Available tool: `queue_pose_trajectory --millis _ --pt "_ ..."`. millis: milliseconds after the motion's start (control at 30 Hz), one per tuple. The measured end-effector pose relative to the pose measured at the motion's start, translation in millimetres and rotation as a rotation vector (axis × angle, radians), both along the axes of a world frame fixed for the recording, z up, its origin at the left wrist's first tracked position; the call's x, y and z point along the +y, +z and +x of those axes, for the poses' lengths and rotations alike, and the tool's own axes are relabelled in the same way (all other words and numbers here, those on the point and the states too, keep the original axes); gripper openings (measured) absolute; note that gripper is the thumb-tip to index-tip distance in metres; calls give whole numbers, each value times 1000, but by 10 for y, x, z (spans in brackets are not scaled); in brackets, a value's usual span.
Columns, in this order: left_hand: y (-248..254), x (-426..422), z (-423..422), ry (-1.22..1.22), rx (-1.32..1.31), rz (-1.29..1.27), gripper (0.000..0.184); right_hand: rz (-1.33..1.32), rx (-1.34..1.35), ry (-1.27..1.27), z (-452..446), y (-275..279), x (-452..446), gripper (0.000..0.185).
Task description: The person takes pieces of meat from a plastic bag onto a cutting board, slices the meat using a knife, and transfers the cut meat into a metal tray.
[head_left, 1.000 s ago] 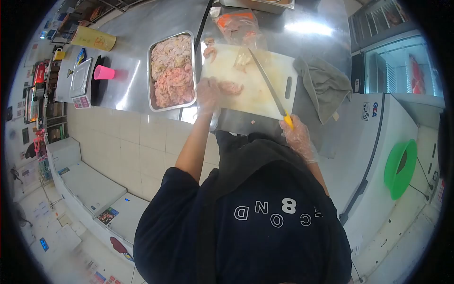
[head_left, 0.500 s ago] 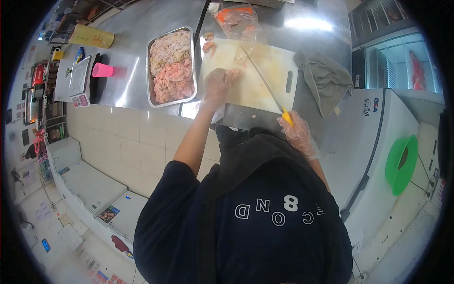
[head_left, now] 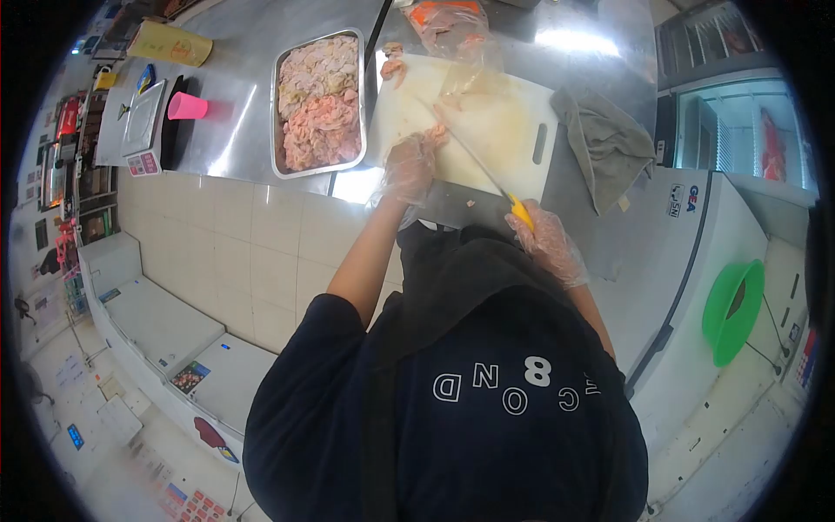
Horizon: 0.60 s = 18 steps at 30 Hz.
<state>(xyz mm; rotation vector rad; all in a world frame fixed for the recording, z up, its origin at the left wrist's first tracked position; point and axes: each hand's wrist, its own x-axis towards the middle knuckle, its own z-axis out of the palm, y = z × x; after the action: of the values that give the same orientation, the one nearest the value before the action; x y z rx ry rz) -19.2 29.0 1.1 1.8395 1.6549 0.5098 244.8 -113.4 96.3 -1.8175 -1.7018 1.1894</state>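
My left hand [head_left: 409,167], in a clear plastic glove, is closed on a piece of raw meat [head_left: 437,135] at the left side of the white cutting board [head_left: 500,104]. In my gloved right hand [head_left: 548,244] is the yellow handle of a long knife [head_left: 477,159]. Its blade slants up and left across the board, its tip end beyond the meat. Small meat scraps [head_left: 393,68] lie at the board's upper left corner. A clear plastic bag [head_left: 448,35] with pinkish meat rests at the board's far edge.
Left of the board stands a metal tray [head_left: 275,113] heaped with raw meat pieces. A grey cloth [head_left: 600,139] lies to the right of the board. Farther left are a pink cup [head_left: 187,106] and a scale [head_left: 144,122]. A white freezer [head_left: 696,235] stands at right.
My left hand has shifted slightly right with the meat. The knife blade has swung left, closer to the meat. The whole view has tilted a little.
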Motion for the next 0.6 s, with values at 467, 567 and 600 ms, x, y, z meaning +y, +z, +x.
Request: queue_pose_trajectory --millis 467,567,600 --pt "67 -316 -145 351 102 428 27 -124 -88 58 -5 153 99 32" --pt "234 -254 71 314 19 534 27 -91 -52 58 -63 210 121 31" --pt "221 -213 167 317 14 531 27 -94 -58 60 -83 224 138 31"
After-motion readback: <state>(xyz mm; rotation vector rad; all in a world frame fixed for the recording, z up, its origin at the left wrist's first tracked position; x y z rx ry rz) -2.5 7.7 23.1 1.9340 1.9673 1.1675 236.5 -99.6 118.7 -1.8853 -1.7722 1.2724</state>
